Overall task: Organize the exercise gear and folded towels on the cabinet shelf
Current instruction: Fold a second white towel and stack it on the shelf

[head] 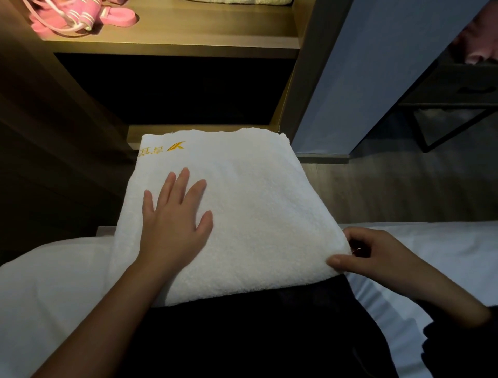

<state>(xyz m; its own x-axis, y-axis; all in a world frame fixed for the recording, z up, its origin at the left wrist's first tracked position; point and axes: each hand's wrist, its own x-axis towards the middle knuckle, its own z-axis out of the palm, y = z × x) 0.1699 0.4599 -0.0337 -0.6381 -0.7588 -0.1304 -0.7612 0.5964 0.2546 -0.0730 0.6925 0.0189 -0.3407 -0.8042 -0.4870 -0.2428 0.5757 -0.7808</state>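
A folded white towel [242, 205] with a yellow embroidered logo lies across my lap, in front of the wooden cabinet. My left hand [175, 224] rests flat on its left half with fingers spread. My right hand [377, 259] pinches the towel's near right corner between thumb and fingers. On the lit cabinet shelf [202, 37] above, pink exercise gear [72, 19] with straps and cords sits at the left. The edge of a pale folded towel [237, 1] shows at the top of the shelf.
Under the lit shelf is a dark open compartment [172, 89]. A white bed sheet [54, 291] spreads on both sides of me. A blue-grey wall panel [363, 67] and a dark metal-framed stand [458, 108] are at the right, over wood flooring.
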